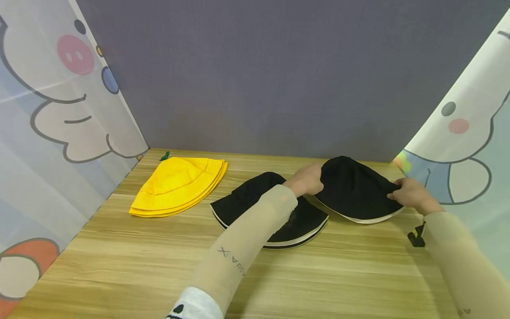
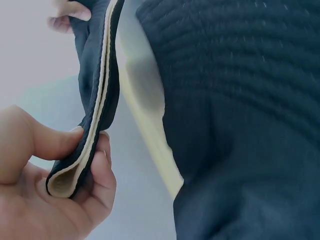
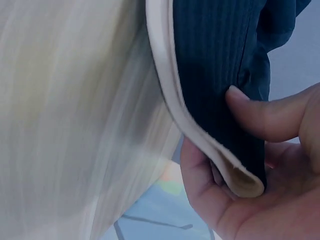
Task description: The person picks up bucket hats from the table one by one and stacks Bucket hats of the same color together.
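A black bucket hat [image 1: 354, 190] with a cream-edged brim, folded flat, is held at both ends above the right side of the table. My left hand [image 1: 306, 179] pinches its left end, thumb on one face and fingers on the other, as the left wrist view shows at the folded brim [image 2: 92, 135]. At the other end my right hand [image 1: 412, 195] grips the brim corner [image 3: 215, 100] between thumb and fingers. Under my left forearm lie black hats [image 1: 247, 195] with cream edges, stacked and partly covered by the sleeve.
Folded yellow hats [image 1: 179, 184] lie stacked at the left, a small green piece [image 1: 164, 156] at their tip. A black and yellow item [image 1: 416, 235] sits by my right sleeve. A grey panel [image 1: 255, 79] stands behind the wooden table [image 1: 119, 261], with cartoon curtains [image 1: 52, 110] either side.
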Tool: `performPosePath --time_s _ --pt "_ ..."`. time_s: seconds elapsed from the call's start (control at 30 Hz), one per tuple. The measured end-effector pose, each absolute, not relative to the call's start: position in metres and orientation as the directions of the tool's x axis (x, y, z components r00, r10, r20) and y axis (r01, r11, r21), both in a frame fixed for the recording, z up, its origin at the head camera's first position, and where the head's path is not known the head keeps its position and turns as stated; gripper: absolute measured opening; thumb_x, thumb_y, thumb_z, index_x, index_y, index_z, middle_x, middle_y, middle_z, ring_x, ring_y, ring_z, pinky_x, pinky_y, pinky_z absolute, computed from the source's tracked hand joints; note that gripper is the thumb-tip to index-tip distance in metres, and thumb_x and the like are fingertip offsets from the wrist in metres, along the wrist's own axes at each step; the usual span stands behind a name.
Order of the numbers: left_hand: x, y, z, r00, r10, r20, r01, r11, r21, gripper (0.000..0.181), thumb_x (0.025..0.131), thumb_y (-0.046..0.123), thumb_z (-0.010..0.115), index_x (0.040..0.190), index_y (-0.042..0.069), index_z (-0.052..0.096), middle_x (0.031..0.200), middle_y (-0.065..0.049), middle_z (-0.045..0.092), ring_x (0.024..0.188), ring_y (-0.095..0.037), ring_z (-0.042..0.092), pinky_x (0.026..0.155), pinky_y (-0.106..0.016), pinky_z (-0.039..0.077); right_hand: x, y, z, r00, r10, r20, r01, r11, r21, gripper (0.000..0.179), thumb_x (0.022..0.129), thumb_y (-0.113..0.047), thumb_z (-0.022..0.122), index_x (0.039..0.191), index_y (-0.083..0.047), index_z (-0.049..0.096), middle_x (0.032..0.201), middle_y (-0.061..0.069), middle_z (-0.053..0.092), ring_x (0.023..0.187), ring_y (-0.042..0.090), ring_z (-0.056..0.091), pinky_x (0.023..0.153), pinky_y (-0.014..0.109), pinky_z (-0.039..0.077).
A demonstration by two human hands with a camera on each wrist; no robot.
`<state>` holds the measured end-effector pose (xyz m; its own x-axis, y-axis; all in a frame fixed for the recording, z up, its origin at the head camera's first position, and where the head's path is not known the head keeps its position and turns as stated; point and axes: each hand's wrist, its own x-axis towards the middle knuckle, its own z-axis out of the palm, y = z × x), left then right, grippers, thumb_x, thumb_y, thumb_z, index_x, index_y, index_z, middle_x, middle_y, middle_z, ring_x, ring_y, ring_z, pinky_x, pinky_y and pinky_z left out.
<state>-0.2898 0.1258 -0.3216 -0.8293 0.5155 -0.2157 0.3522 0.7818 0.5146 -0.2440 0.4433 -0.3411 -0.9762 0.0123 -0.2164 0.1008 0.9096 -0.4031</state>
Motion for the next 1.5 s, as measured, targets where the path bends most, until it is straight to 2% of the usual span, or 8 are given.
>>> performPosePath --time_s 0.07,0.27,0.33,0.47,0.6,0.93,1.3,1.5 --pt "-0.291 0.117 -0.318 -0.825 0.526 -0.209 0.354 0.767 0.535 0.073 0.103 0.011 0.052 0.164 0.009 0.011 0.118 -0.008 0.070 0.048 -0.013 0.037 0.050 -0.028 0.034 -0.244 0.440 -0.339 -0.972 -0.009 -0.234 0.098 0.894 -0.438 0.074 0.096 -0.013 0.060 0.140 0.031 0.023 0.138 0.053 0.028 0.123 0.069 0.033 0.099 0.073 0.035" --pt "-0.297 0.092 -0.313 -0.802 0.536 -0.263 0.293 0.736 0.610 0.077 0.104 0.009 0.047 0.164 0.011 0.000 0.102 -0.013 0.068 0.049 -0.016 0.031 0.052 -0.030 0.034 -0.246 0.431 -0.336 -0.966 -0.067 -0.250 0.067 0.870 -0.489 0.074 0.097 -0.015 0.061 0.144 0.028 0.022 0.143 0.051 0.024 0.129 0.068 0.029 0.102 0.072 0.034" --pt "-0.296 0.083 -0.311 -0.800 0.544 -0.251 0.303 0.729 0.614 0.076 0.104 0.010 0.046 0.164 0.009 0.000 0.123 -0.014 0.065 0.057 -0.015 0.039 0.060 -0.030 0.038 -0.247 0.428 -0.335 -0.963 -0.082 -0.256 0.063 0.856 -0.513 0.075 0.099 -0.016 0.061 0.144 0.028 0.020 0.144 0.052 0.021 0.130 0.068 0.026 0.103 0.072 0.033" --pt "-0.295 0.066 -0.306 -0.792 0.568 -0.222 0.334 0.709 0.621 0.074 0.105 0.011 0.044 0.163 0.006 -0.002 0.166 -0.015 0.023 0.078 -0.021 0.049 0.081 -0.036 0.041 -0.247 0.423 -0.332 -0.957 -0.119 -0.264 0.054 0.821 -0.568 0.073 0.102 -0.015 0.061 0.144 0.029 0.020 0.145 0.052 0.020 0.132 0.068 0.024 0.104 0.072 0.032" --pt "-0.295 0.054 -0.303 -0.784 0.580 -0.221 0.342 0.700 0.627 0.074 0.105 0.011 0.042 0.163 0.007 -0.003 0.171 -0.012 0.002 0.076 -0.024 0.050 0.090 -0.039 0.039 -0.247 0.415 -0.329 -0.957 -0.147 -0.250 0.027 0.813 -0.581 0.070 0.102 -0.014 0.060 0.143 0.029 0.023 0.144 0.051 0.024 0.132 0.066 0.028 0.104 0.070 0.035" --pt "-0.293 0.019 -0.289 -0.800 0.552 -0.238 0.356 0.754 0.552 0.067 0.105 0.011 0.043 0.162 0.003 0.008 0.161 -0.018 0.032 0.083 -0.025 0.049 0.086 -0.039 0.040 -0.245 0.386 -0.323 -0.947 -0.220 -0.233 -0.035 0.794 -0.607 0.063 0.102 -0.021 0.063 0.142 0.021 0.037 0.140 0.040 0.044 0.121 0.050 0.051 0.088 0.048 0.052" --pt "-0.289 -0.023 -0.287 -0.789 0.577 -0.212 0.397 0.742 0.541 0.047 0.105 0.014 0.051 0.146 -0.001 0.035 0.145 -0.019 0.046 0.128 -0.031 0.050 0.106 -0.042 0.042 -0.240 0.352 -0.314 -0.927 -0.300 -0.225 -0.078 0.740 -0.668 0.042 0.098 -0.016 0.067 0.126 0.013 0.055 0.112 0.015 0.065 0.099 0.024 0.060 0.082 0.036 0.052" --pt "-0.288 -0.049 -0.292 -0.780 0.577 -0.241 0.362 0.732 0.577 0.044 0.104 0.012 0.054 0.143 -0.001 0.037 0.143 -0.020 0.045 0.108 -0.030 0.059 0.094 -0.039 0.051 -0.240 0.331 -0.315 -0.916 -0.335 -0.219 -0.093 0.711 -0.697 0.033 0.096 -0.014 0.070 0.117 0.010 0.061 0.101 0.009 0.068 0.089 0.019 0.060 0.078 0.031 0.051"
